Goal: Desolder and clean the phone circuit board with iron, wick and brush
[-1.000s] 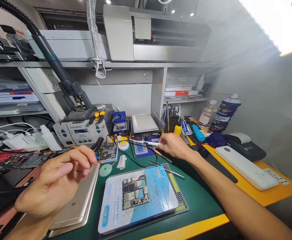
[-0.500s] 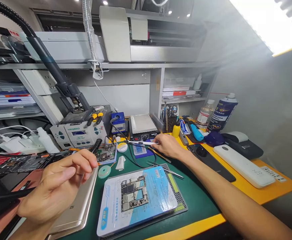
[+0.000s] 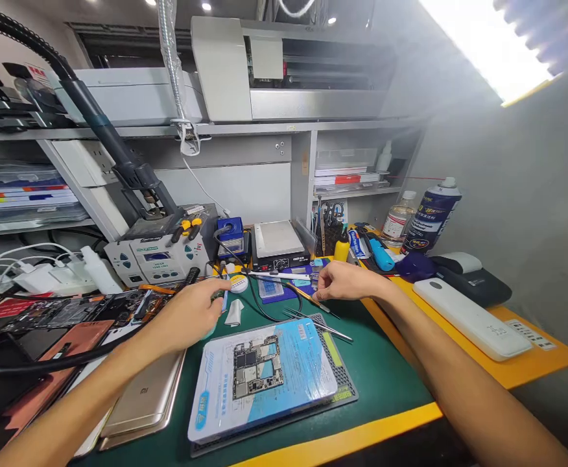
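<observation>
My left hand reaches over the bench with its index finger stretched to the edge of a round white-and-yellow tin; it looks open and holds nothing that shows. At the back of the green mat my right hand is closed in a pinch at a thin brown-handled tool. That tool lies slantwise, its dark tip toward me. Beside it are a white pen-like tool and a blue flat case. Metal tweezers rest near a blue-and-white box with a circuit board on top.
A gold phone and phone parts lie at the left. Behind stand a hot-air station and a hot plate. A yellow bottle, a spray can and a white power bank stand or lie at the right.
My left hand has moved from its raised place forward and right to the tin. My right hand has moved slightly right, off the white tool's end, and the brown-handled tool has shifted with it.
</observation>
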`<state>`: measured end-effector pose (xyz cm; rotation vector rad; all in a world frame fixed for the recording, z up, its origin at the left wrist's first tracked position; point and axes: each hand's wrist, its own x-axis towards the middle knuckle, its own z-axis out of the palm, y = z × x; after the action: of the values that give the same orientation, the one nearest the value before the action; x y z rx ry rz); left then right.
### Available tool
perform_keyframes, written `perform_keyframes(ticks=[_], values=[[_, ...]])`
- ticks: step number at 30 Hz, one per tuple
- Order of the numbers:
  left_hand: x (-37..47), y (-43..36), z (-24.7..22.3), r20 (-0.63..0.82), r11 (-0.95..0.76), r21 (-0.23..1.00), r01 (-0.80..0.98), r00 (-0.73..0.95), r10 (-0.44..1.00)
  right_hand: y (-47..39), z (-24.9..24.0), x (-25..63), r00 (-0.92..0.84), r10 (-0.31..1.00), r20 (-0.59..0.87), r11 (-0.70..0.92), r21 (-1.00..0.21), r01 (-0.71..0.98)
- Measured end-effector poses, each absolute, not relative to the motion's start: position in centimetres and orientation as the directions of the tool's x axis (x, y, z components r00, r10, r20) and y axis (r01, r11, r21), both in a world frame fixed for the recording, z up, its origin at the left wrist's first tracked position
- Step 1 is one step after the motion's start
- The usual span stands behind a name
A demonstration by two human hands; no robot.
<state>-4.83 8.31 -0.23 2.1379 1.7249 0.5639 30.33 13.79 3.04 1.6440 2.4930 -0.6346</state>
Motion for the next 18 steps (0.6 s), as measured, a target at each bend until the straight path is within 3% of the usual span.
perform_keyframes(ticks=[5,8,13,18], values=[[-2.6,12.1,-0.4,0.005,-0.207,0.161,0.965,0.209,0.978,12.8,3.1,30.0,-0.401,0.843,-0.358,0.312,-0.281,0.908],[-1.8,12.7,-0.7,-0.030,-0.201,0.038,0.979,0.202,0.979,12.5,2.9,29.8,-0.392,0.844,-0.367,0.299,-0.286,0.910],[-1.8,12.4,-0.9,-0.053,-0.199,-0.035,0.979,0.197,0.979,12.8,2.4,29.9,-0.377,0.853,-0.361,0.274,-0.307,0.912],[-2.1,11.6,-0.7,-0.014,-0.190,0.000,0.982,0.190,0.982,13.2,2.5,30.8,-0.384,0.867,-0.317,0.236,-0.418,0.877]])
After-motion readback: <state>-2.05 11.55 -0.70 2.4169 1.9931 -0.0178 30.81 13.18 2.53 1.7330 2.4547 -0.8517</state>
